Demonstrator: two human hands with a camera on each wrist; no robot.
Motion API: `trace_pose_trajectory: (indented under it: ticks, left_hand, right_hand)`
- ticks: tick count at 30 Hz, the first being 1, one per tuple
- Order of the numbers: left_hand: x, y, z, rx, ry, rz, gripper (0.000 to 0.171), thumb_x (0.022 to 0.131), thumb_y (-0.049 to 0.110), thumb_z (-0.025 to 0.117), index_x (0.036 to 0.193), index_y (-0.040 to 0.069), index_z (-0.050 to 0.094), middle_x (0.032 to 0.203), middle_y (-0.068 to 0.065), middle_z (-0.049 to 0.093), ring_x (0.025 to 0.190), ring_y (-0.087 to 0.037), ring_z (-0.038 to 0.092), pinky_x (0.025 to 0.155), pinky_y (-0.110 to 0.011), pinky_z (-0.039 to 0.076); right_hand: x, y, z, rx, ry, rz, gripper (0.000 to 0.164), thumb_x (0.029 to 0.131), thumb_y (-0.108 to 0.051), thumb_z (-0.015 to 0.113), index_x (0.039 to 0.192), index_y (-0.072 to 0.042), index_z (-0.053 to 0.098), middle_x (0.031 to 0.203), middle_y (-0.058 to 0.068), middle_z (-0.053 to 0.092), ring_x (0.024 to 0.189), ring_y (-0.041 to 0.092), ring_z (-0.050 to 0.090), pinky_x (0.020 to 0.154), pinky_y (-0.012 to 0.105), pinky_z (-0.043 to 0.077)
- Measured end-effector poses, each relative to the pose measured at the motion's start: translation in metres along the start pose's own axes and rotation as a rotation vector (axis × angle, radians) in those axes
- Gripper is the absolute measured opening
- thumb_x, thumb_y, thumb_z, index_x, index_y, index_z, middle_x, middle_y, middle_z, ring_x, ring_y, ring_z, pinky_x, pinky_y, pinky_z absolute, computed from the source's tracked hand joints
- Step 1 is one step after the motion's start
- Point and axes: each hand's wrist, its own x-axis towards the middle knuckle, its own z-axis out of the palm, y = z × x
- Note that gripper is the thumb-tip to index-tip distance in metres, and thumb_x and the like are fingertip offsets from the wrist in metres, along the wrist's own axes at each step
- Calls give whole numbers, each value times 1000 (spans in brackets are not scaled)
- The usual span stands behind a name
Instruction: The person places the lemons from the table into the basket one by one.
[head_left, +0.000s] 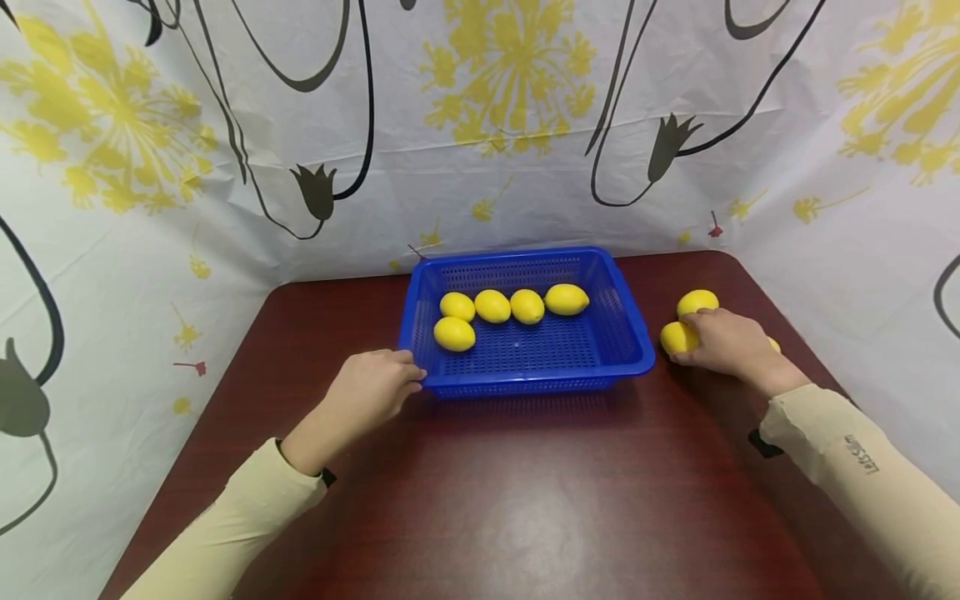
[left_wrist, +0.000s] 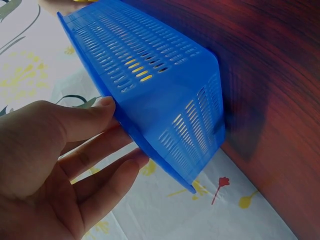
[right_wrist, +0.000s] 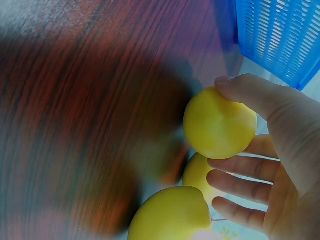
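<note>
A blue perforated plastic basket point(head_left: 525, 377) holds several yellow lemons point(head_left: 492, 307) along its back and left side. My left hand point(head_left: 375, 383) pinches the basket's front left corner; in the left wrist view the thumb point(left_wrist: 85, 120) lies on one side of the rim and the fingers on the other. Right of the basket, my right hand point(head_left: 723, 340) has thumb and fingers around a lemon point(right_wrist: 220, 122) on the table. Two more lemons lie close by, one behind point(head_left: 697, 302) and one point(right_wrist: 172, 215) partly hidden by the hand in the head view.
A dark red wooden table point(head_left: 510, 500) bears everything. White cloth point(head_left: 480, 192) with yellow and grey flower prints hangs behind the table and along both sides. The basket stands near the table's back edge.
</note>
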Motion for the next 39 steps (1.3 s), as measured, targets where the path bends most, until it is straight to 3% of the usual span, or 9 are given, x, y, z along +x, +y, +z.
trace_pose_trajectory:
  ticks: [13, 27, 34, 39]
  left_hand:
    - [-1, 0, 0, 0, 16, 8, 11, 83, 19, 80, 94, 18, 80, 82, 4, 69, 72, -15, 68, 60, -29, 55]
    - [-1, 1, 0, 3, 18, 15, 11, 82, 20, 80, 93, 18, 80, 82, 4, 70, 73, -16, 68, 59, -30, 54]
    - [0, 1, 0, -1, 14, 13, 11, 83, 20, 80, 93, 18, 80, 83, 4, 70, 72, -16, 68, 60, -30, 55]
    - [0, 0, 1, -5, 13, 10, 11, 83, 20, 80, 94, 18, 80, 83, 4, 70, 73, -16, 68, 60, -30, 55]
  right_hand:
    - [1, -1, -10, -2, 47, -15, 44, 77, -42, 78, 97, -5, 64, 85, 11, 64, 72, 24, 55, 57, 42, 47]
    - [1, -5, -34, -25, 29, -11, 55, 75, -45, 80, 105, -1, 67, 95, 17, 69, 79, 26, 57, 64, 46, 50]
    - [3, -9, -50, -26, 35, -6, 64, 75, -46, 79, 118, 0, 66, 108, 22, 69, 94, 32, 61, 72, 53, 53]
    - [5, -10, -62, -30, 36, -7, 65, 77, -47, 78, 118, 2, 64, 108, 24, 68, 93, 34, 61, 70, 53, 53]
